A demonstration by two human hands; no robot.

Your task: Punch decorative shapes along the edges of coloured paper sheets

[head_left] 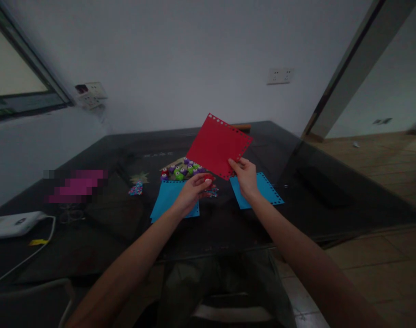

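A heap of small round knobs (179, 174), purple, green and red with white spots like eyes, sits on something tan (171, 165). I cannot tell if that is a tray, a bag or a flat sheet, because the knobs cover much of it. The left hand (190, 192) pinches a red knob (208, 177) between its thumb and fingers. The right hand (246, 176) pinches the low corner of the square red paper (216, 146), thumb in front, and holds it up above the shiny black table (208, 239). The paper is flat, with little holes in rows along its edges. A blue paper stack (167, 196) lies under the left hand and a blue sheet (268, 192) under the right wrist; both have holes too, and the arms hide parts of them. Tiny bright bits (212, 193) lie by the left hand, and another little pile (136, 188) lies farther left. At the far left, a pink thing (79, 186) is all blurry squares, so its shape is hard to tell
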